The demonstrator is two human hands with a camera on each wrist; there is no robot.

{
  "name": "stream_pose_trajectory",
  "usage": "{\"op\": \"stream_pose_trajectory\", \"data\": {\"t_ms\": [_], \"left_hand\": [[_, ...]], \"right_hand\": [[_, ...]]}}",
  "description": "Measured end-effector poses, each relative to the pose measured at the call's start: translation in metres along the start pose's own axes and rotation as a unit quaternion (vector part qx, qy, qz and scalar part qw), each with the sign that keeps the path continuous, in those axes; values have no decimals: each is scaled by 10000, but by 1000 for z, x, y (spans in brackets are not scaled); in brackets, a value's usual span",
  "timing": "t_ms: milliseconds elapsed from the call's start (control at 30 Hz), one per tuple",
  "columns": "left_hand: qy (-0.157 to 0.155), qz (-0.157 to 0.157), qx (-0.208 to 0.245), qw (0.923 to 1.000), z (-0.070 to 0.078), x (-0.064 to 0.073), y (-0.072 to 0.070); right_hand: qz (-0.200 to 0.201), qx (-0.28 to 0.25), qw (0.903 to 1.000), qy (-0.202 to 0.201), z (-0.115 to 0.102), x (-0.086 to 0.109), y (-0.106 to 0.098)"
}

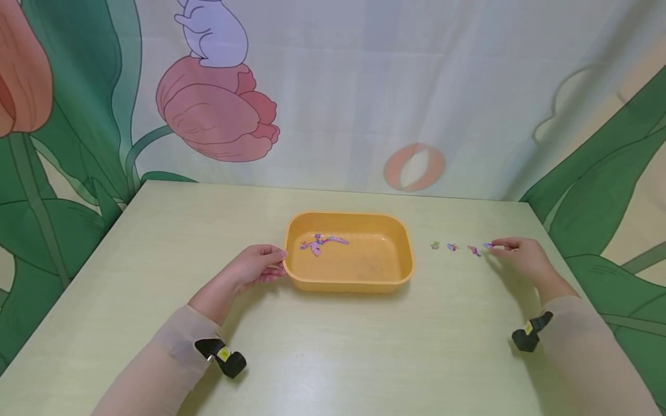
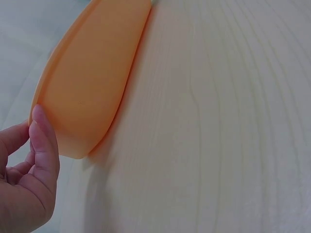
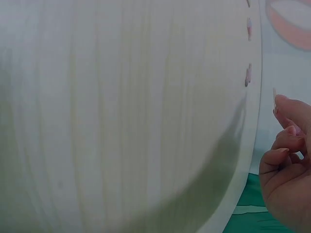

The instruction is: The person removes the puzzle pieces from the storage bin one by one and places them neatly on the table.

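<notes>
Orange tray [image 1: 354, 283], unlabelled, in left hand [image 1: 255, 266]; small piece [image 1: 488, 245] at right hand [image 1: 522, 257].

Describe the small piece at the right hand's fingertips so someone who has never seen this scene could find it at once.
Start at the orange tray in the middle of the pale wooden table. To its right, a short row of tiny colourful pieces lies on the bare wood. The one meant is the bluish-pink piece at the far right end, the only one the right hand touches with its fingertips.

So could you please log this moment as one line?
left hand: holds tray rim | right hand: pinches end piece | three pieces on table
</notes>
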State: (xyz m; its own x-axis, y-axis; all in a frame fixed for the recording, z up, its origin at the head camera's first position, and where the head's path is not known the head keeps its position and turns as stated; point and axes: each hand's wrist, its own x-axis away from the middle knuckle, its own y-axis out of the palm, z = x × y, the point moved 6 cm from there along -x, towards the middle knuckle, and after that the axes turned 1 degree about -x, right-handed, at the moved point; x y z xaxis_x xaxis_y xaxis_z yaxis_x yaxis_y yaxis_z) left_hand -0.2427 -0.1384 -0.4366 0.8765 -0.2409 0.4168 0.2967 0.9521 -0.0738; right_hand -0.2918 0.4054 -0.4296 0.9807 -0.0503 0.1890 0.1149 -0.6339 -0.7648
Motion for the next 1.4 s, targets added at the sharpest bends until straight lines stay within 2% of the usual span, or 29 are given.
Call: {"op": "stream_pose_trajectory", "data": {"t_ms": [333, 633, 1033, 1200, 1400], "left_hand": [[33, -36, 113, 9999, 0, 1, 1], [-62, 111, 16, 9999, -1, 0, 0], [-110, 132, 12, 9999, -2, 1, 0], [-132, 144, 7, 9998, -1, 1, 0], [-119, 138, -23, 9998, -2, 1, 0]], "right_hand": [[130, 203, 9996, 114, 18, -7, 1], [79, 111, 9991, 397, 27, -7, 2], [231, -159, 9966, 769, 35, -9, 3], [310, -325, 9975, 539, 25, -7, -2], [304, -640, 9972, 225, -11, -1, -2]]}}
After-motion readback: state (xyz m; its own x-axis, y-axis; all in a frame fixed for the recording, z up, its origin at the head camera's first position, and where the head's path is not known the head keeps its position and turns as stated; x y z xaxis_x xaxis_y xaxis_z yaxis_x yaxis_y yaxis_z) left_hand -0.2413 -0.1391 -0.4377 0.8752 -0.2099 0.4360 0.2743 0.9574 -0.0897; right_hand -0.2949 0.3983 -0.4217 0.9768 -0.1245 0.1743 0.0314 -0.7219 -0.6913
